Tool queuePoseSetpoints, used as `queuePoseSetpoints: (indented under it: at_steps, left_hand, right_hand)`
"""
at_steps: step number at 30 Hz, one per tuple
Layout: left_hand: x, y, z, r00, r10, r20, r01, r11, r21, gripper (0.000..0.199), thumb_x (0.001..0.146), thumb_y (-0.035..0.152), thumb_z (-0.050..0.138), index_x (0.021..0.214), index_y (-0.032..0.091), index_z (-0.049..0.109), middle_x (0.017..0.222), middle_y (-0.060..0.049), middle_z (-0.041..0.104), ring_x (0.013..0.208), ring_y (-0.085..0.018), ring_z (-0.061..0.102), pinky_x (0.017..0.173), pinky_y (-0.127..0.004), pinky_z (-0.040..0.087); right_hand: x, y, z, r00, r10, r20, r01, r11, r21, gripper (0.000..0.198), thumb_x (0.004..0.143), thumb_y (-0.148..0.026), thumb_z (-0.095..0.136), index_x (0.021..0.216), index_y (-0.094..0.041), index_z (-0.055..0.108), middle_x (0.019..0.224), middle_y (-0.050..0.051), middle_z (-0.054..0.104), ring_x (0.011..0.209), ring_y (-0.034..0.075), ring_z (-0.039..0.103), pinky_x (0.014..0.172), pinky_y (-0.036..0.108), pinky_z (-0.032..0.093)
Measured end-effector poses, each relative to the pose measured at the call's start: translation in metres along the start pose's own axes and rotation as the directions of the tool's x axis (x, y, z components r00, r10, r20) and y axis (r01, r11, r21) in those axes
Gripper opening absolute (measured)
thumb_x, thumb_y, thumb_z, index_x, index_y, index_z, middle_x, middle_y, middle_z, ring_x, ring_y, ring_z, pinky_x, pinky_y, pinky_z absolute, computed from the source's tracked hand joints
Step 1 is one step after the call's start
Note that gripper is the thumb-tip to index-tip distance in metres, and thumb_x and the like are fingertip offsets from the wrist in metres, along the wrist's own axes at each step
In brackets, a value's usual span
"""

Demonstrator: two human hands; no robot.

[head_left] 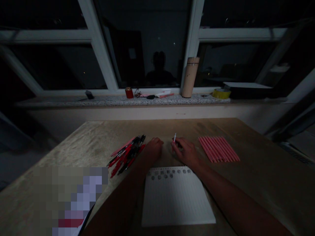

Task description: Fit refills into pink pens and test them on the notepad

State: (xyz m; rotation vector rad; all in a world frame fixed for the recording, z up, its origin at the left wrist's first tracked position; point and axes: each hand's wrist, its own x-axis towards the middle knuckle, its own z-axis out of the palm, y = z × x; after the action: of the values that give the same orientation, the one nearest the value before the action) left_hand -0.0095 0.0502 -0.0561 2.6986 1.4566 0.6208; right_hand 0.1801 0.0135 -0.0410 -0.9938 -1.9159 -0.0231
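Observation:
My right hand (185,150) pinches a slim pen (174,138) above the notepad. The pen has a pale tip pointing up and away, and a pink part shows by the fingers. Curled and closed, my left hand (154,149) rests just right of a loose pile of red, black and pink pens (128,154); whether anything is inside it is hidden. Between my forearms lies a lined notepad (177,200) with small round scribbles along its top. Pink pens (218,149) lie side by side in a neat row to the right of my right hand.
A pixelated patch (81,203) covers the table's lower left. On the speckled windowsill (110,101) behind the table (258,183) stand a tan flask (190,77), a red jar (129,92), yellow tape (221,94) and small clutter. Dark windows rise behind. The room is dim.

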Motion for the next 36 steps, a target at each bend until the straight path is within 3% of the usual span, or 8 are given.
queuePoseSetpoints:
  at_steps: [7, 17, 23, 28, 36]
  left_hand:
    - [-0.001, 0.005, -0.004, 0.996, 0.053, -0.077, -0.057, 0.997, -0.057, 0.023, 0.084, 0.014, 0.044, 0.101, 0.014, 0.060, 0.100, -0.010, 0.060, 0.097, -0.020, 0.053, 0.090, -0.036, 0.042]
    - [-0.004, 0.016, -0.015, 0.997, 0.079, 0.020, -0.080, 0.996, 0.046, 0.020, 0.082, 0.026, 0.051, 0.097, 0.017, 0.062, 0.095, -0.009, 0.063, 0.094, -0.023, 0.054, 0.089, -0.039, 0.037]
    - [-0.004, 0.018, -0.018, 0.994, 0.106, 0.034, -0.109, 0.989, 0.096, 0.019, 0.078, 0.021, 0.051, 0.093, 0.016, 0.062, 0.092, -0.008, 0.061, 0.095, -0.023, 0.052, 0.091, -0.039, 0.035]
    - [-0.002, 0.019, -0.016, 0.997, 0.073, 0.038, -0.078, 0.988, 0.133, 0.016, 0.082, 0.018, 0.046, 0.083, 0.015, 0.061, 0.088, -0.008, 0.061, 0.091, -0.022, 0.053, 0.085, -0.038, 0.037]
    - [0.000, 0.017, -0.013, 0.992, 0.103, 0.077, -0.116, 0.974, 0.193, 0.018, 0.088, 0.018, 0.043, 0.089, 0.015, 0.061, 0.093, -0.008, 0.061, 0.094, -0.022, 0.052, 0.087, -0.038, 0.034]
  right_hand:
    - [0.000, 0.000, 0.000, 1.000, 0.008, 0.001, -0.008, 1.000, 0.003, 0.018, 0.088, -0.028, 0.048, 0.097, -0.018, 0.060, 0.082, 0.007, 0.066, 0.072, 0.017, 0.061, 0.068, 0.028, 0.049]
    - [0.000, -0.001, 0.000, 1.000, -0.003, -0.003, 0.003, 1.000, 0.001, 0.017, 0.089, -0.027, 0.048, 0.097, -0.018, 0.060, 0.082, 0.007, 0.067, 0.071, 0.016, 0.061, 0.066, 0.028, 0.049]
    - [0.000, 0.001, 0.001, 0.999, -0.024, -0.026, 0.024, 1.000, 0.003, 0.015, 0.087, -0.025, 0.050, 0.096, -0.016, 0.059, 0.082, 0.007, 0.066, 0.071, 0.016, 0.060, 0.066, 0.028, 0.048]
    - [0.000, 0.000, 0.000, 1.000, -0.019, -0.006, 0.019, 1.000, -0.002, 0.015, 0.088, -0.024, 0.050, 0.096, -0.017, 0.059, 0.080, 0.007, 0.065, 0.070, 0.016, 0.059, 0.066, 0.028, 0.047]
    - [-0.001, 0.003, 0.002, 1.000, -0.024, -0.013, 0.024, 1.000, -0.001, 0.017, 0.088, -0.026, 0.050, 0.098, -0.017, 0.059, 0.082, 0.007, 0.066, 0.072, 0.016, 0.060, 0.067, 0.028, 0.048]
